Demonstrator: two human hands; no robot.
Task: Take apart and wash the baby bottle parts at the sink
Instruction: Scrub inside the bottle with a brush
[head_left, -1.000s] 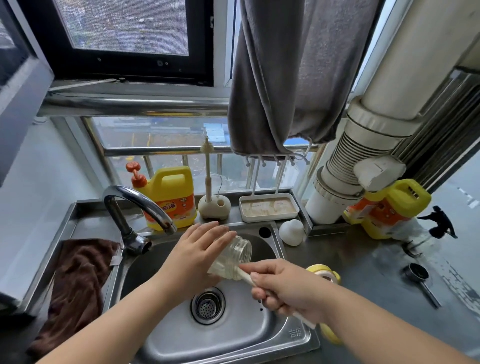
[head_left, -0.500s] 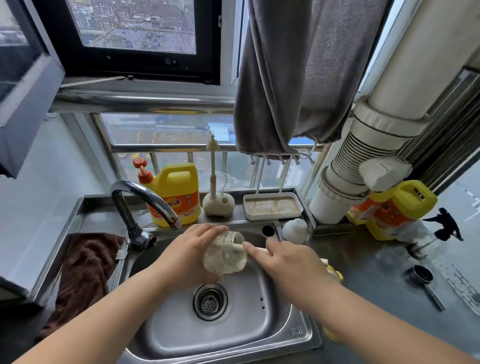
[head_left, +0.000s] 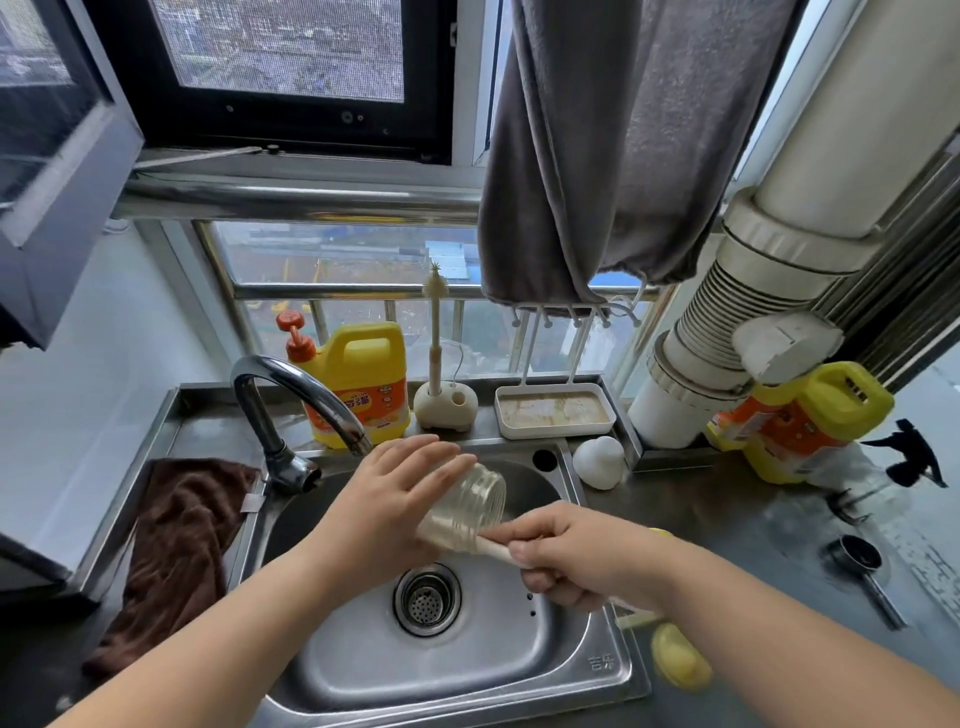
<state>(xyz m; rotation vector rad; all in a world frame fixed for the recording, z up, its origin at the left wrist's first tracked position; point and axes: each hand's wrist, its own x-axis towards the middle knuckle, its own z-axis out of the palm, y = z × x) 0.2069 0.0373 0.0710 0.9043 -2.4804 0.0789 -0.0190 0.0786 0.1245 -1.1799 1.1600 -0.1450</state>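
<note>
Over the steel sink (head_left: 597, 670), my left hand (head_left: 384, 509) holds the clear baby bottle body (head_left: 467, 509) on its side, threaded mouth toward the upper right. My right hand (head_left: 576, 556) grips the cream handle of a bottle brush (head_left: 493, 550); the brush head is pushed inside the bottle. A yellow bottle part (head_left: 678, 662) lies on the counter at the sink's right edge, partly hidden by my right forearm. A white dome-shaped cap (head_left: 600, 461) stands behind the sink on the right.
The curved tap (head_left: 301, 395) rises at the left, with no water visible. A brown cloth (head_left: 171, 545) lies to its left. Yellow detergent jug (head_left: 363, 384), a thin brush in its stand (head_left: 441, 395) and a white tray (head_left: 553, 410) line the back ledge. A black scoop (head_left: 857, 564) lies on the right counter.
The bottle's mouth has swung from facing right to up-right, and my right hand has drawn back down and toward me with the brush handle. The view has shifted slightly.
</note>
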